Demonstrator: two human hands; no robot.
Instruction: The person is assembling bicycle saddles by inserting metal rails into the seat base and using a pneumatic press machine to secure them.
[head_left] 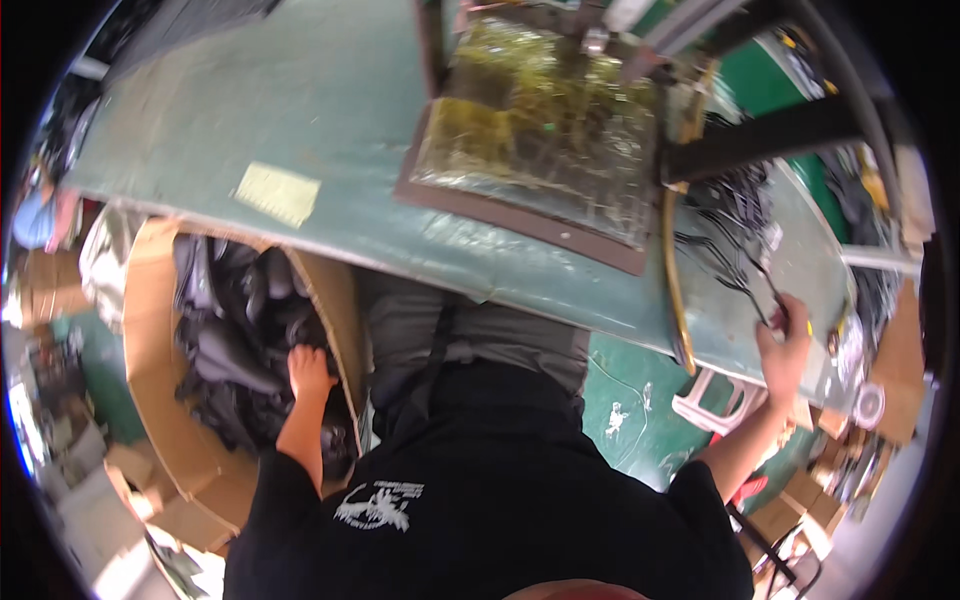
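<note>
My left hand point(310, 372) reaches into a cardboard box point(150, 300) on the left, its fingers curled onto the dark parts in there. Smooth dark grey curved parts point(225, 355) fill the box; which one the fingertips press on is hard to make out. At the right end of the table, my right hand point(785, 345) is closed around the end of a thin black bent rod point(768, 280). More such black rods point(725, 265) lie on the table just beyond that hand.
The green table point(350, 120) bears a brown board point(520, 225) with a clear plastic-covered pad point(545, 130). A yellowish curved strip point(672, 280) and a dark metal frame point(780, 135) stand beside it. A paper slip point(278, 195) lies left. Below is a white stool point(715, 400).
</note>
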